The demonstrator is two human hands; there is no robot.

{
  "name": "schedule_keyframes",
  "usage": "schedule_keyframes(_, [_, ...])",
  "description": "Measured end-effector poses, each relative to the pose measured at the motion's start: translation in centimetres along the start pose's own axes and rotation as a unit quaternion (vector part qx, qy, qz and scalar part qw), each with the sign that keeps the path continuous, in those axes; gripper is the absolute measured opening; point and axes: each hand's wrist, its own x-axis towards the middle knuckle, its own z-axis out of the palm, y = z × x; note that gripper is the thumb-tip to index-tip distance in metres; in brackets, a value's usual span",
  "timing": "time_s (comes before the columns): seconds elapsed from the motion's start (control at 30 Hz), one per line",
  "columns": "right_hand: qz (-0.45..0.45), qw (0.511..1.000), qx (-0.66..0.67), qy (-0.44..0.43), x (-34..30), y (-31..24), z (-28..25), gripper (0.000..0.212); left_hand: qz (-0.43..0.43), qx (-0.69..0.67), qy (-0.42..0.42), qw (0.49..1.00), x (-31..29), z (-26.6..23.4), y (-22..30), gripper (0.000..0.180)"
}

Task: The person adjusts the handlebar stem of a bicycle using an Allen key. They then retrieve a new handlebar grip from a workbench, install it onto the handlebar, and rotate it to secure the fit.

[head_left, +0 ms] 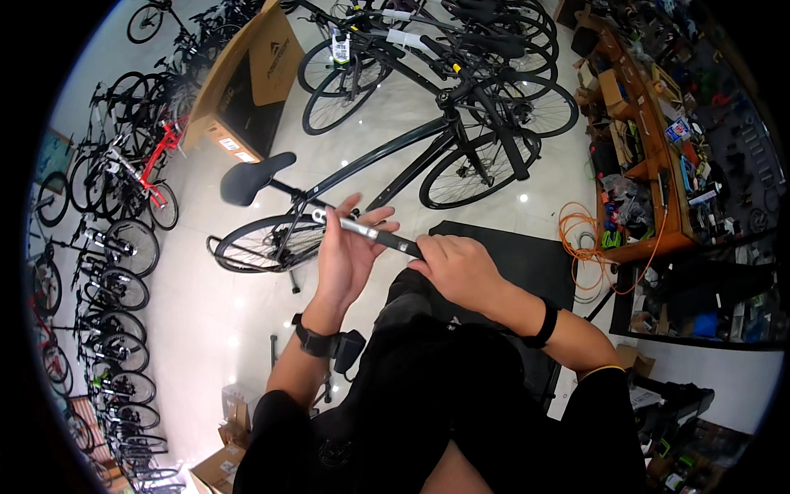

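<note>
I have a slim torque wrench (368,231) raised in front of me, with a silver shaft, a round head and a dark handle. My right hand (461,267) wraps round the handle end. Near the head, my left hand (347,257) supports the wrench between its thumb and outstretched fingers, palm upward. Beyond both hands stands a dark bicycle (374,156) with a black saddle (251,179) at the left and its handlebar at the right.
A black mat (510,255) lies on the floor by my legs. To the right, a wooden workbench (658,140) carries tools and parts, with an orange hose (573,239) beside it. Rows of bicycles (123,288) line the left, and a large cardboard box (276,62) stands behind.
</note>
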Motion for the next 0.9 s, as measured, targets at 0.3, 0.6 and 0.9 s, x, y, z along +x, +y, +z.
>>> schedule_keyframes(0.3, [0.155,0.983,0.065,0.079,10.0,8.3,-2.6,0.023,-0.032,-0.172,-0.078,0.981,19.5,6.7,3.0,0.030])
schedule_keyframes(0.6, [0.413,0.498,0.759,-0.069,15.2,14.8,-5.4,0.045,-0.075,-0.215,-0.102,0.968,27.6,8.9,3.4,0.036])
schedule_keyframes(0.9, [0.214,0.954,0.208,0.024,13.3,21.2,-7.1,0.024,0.040,-0.142,0.023,0.989,28.3,14.5,0.5,0.032])
